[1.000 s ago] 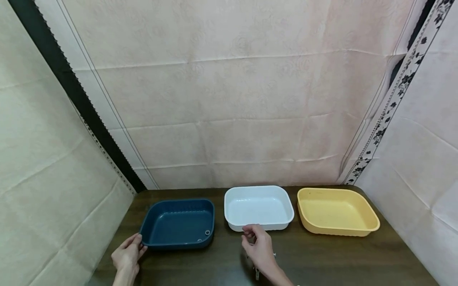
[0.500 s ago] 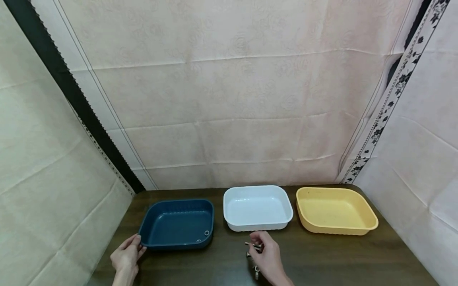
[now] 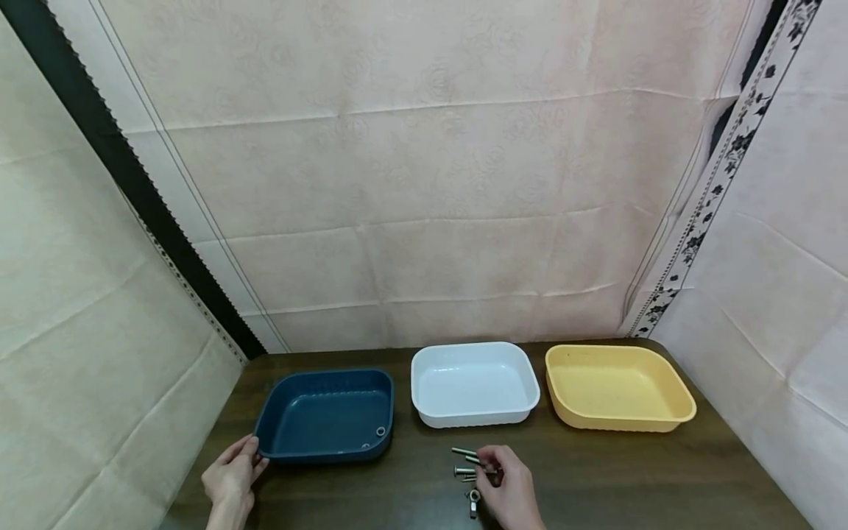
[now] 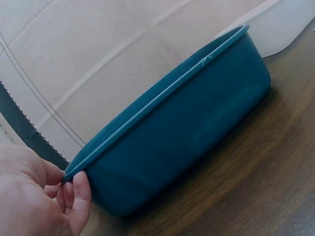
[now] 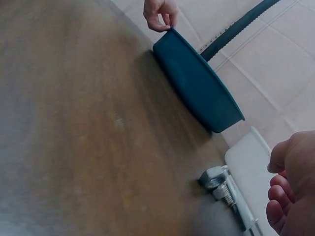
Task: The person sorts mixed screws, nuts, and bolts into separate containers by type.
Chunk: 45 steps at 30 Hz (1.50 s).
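My left hand (image 3: 228,475) pinches the left front corner of a dark blue plastic tray (image 3: 324,452); the left wrist view shows thumb and fingers on its rim (image 4: 147,105). Two small metal nuts (image 3: 380,431) lie in that tray's right part. My right hand (image 3: 509,482) is at the right ends of several metal bolts (image 3: 464,471) on the table, its fingers curled. Whether it grips one is hidden by the fingers. Just in front of the bolts lie a nut (image 3: 473,495) and another small metal piece. The right wrist view shows metal hardware (image 5: 214,178) beside the hand.
A white tray (image 3: 477,422) stands behind the bolts, and a yellow tray (image 3: 623,425) is to its right. All three trays stand in a row on the brown wooden table (image 3: 371,500). Pale cloth (image 3: 424,169) hangs behind and at both sides.
My right hand has drawn back from the white tray's front edge towards me and slightly right, down to the bolts, which are now more visible. The left hand stays at the blue tray's corner.
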Motion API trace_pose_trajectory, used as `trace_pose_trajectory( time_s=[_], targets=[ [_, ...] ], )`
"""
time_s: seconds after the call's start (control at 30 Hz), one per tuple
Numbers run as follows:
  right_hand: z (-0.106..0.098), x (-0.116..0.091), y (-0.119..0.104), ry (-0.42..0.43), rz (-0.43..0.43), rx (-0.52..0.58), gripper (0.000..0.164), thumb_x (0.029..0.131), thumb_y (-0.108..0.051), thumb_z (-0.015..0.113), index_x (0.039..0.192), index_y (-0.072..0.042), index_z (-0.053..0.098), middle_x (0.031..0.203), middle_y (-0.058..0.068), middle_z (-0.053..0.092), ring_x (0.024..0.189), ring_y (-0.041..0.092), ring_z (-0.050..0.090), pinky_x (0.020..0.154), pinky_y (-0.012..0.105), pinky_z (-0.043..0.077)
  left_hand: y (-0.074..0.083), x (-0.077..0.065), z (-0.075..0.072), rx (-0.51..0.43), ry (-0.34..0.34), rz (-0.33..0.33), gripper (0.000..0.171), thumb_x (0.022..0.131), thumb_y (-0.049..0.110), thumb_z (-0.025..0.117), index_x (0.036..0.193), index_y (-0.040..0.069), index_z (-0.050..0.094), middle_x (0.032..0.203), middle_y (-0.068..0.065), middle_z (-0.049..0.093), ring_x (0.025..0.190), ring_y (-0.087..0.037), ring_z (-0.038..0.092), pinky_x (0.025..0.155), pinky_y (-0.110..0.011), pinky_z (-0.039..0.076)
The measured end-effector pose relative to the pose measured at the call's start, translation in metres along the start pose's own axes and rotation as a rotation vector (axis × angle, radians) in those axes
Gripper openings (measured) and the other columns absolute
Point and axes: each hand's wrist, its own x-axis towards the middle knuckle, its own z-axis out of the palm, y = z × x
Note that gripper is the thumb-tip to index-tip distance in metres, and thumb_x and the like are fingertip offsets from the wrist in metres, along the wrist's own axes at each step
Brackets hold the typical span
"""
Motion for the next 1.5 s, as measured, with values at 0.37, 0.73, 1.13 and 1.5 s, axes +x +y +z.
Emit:
trace_pose_trajectory(
  time_s=[0.37, 0.73, 1.13, 1.5],
  targets=[
    [-0.01, -0.013, 0.0, -0.121, 0.204, -0.028, 0.027, 0.072, 0.012, 0.077, 0.092, -0.004, 0.068, 0.083, -0.003, 0.059, 0.069, 0.007, 0.055, 0.054, 0.023, 0.049, -0.002, 0.002, 0.0, 0.01, 0.002, -0.001, 0.01, 0.097, 0.008, 0.065, 0.093, 0.017, 0.067, 0.07, 0.007, 0.063, 0.063, -0.006, 0.064, 0.064, -0.026, 0.061],
    [-0.001, -0.03, 0.015, 0.021, 0.017, -0.047, 0.035, 0.063, 0.014, 0.079, 0.086, -0.009, 0.067, 0.079, -0.003, 0.06, 0.064, 0.007, 0.056, 0.048, 0.021, 0.046, -0.002, 0.001, 0.0, 0.005, 0.008, -0.007, 0.017, 0.097, 0.008, 0.066, 0.086, 0.02, 0.067, 0.069, 0.007, 0.062, 0.062, -0.006, 0.064, 0.063, -0.025, 0.061],
    [0.003, -0.031, 0.018, 0.0, 0.015, -0.074, 0.033, 0.062, 0.01, 0.08, 0.086, -0.009, 0.067, 0.078, -0.007, 0.057, 0.066, 0.004, 0.053, 0.05, 0.021, 0.045, -0.002, 0.003, 0.002, 0.028, 0.017, 0.001, 0.006, 0.098, 0.009, 0.065, 0.102, 0.012, 0.067, 0.07, 0.008, 0.061, 0.063, -0.005, 0.063, 0.062, -0.025, 0.061],
    [0.008, -0.033, 0.024, 0.013, -0.074, -0.087, 0.036, 0.059, 0.008, 0.083, 0.085, -0.01, 0.067, 0.078, -0.007, 0.058, 0.066, 0.004, 0.053, 0.054, 0.018, 0.044, -0.002, 0.003, -0.001, -0.01, -0.009, -0.008, 0.032, 0.097, 0.007, 0.066, 0.073, 0.028, 0.065, 0.068, 0.008, 0.062, 0.062, -0.006, 0.064, 0.063, -0.025, 0.061]
  ],
)
